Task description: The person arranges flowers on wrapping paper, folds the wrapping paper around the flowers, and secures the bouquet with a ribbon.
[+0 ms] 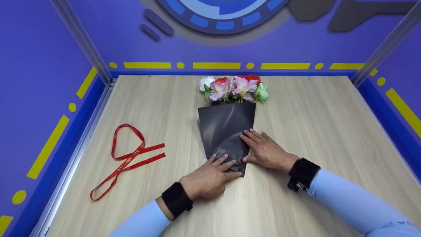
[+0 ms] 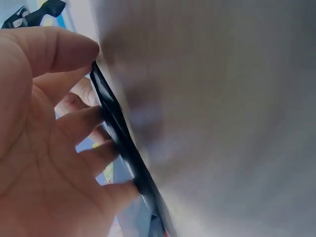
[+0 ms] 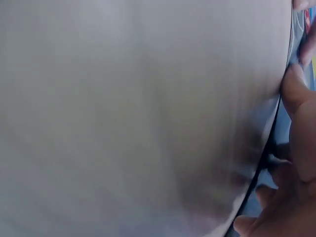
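On black wrapping [image 1: 222, 130], left hand [image 1: 209, 177] splayed, right hand [image 1: 268, 151] at right edge

Black wrapping [image 1: 223, 131] looks smooth and glossy, red ribbon [image 1: 133, 156] satiny, tabletop [image 1: 315, 118] wood-grained.

Sleeves [image 1: 143, 221] are light blue; wristbands [image 1: 176, 199] wide and black; the right sleeve [image 1: 353, 201] lettered.

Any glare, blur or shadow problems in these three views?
Head view: fairly sharp, with pale glare streaking the glossy black wrapping sheet; left wrist view: pale wood-grain tabletop smeared and out of focus; right wrist view: tabletop hazy too, darkening beside the sheet's edge, shadow or reflection, cannot tell which.
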Action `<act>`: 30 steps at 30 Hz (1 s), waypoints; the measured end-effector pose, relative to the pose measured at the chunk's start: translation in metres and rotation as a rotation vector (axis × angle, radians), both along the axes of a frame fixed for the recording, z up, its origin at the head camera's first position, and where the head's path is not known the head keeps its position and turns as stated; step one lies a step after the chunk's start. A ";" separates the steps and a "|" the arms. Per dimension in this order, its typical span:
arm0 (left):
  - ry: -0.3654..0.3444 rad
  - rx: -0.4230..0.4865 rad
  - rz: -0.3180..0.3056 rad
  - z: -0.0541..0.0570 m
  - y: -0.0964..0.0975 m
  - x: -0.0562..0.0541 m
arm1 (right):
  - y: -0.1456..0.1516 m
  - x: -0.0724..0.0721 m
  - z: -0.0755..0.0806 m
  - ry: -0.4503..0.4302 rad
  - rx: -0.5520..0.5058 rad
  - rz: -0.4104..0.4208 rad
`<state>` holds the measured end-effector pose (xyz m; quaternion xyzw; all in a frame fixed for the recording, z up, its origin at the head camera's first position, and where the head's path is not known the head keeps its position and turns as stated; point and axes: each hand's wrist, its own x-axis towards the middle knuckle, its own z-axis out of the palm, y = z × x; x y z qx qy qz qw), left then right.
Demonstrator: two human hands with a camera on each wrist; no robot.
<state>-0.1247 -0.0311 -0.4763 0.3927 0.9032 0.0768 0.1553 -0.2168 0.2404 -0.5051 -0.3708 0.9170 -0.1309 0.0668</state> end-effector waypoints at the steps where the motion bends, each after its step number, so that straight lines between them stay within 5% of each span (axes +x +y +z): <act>1: 0.015 0.004 0.004 0.000 -0.001 0.001 | 0.001 -0.003 0.001 -0.010 0.002 0.006; 11: 0.033 -0.042 0.073 0.000 0.005 0.002 | 0.014 -0.020 0.016 -0.108 -0.017 -0.065; 18: 0.077 -0.078 0.072 0.004 0.009 -0.006 | -0.006 0.010 0.014 -0.014 -0.037 -0.114; 23: 0.130 0.003 0.072 0.011 0.010 -0.023 | -0.026 0.032 0.006 0.011 -0.011 -0.147; 30: 0.097 0.083 0.305 0.009 0.012 -0.054 | -0.033 0.042 0.001 0.014 0.008 -0.126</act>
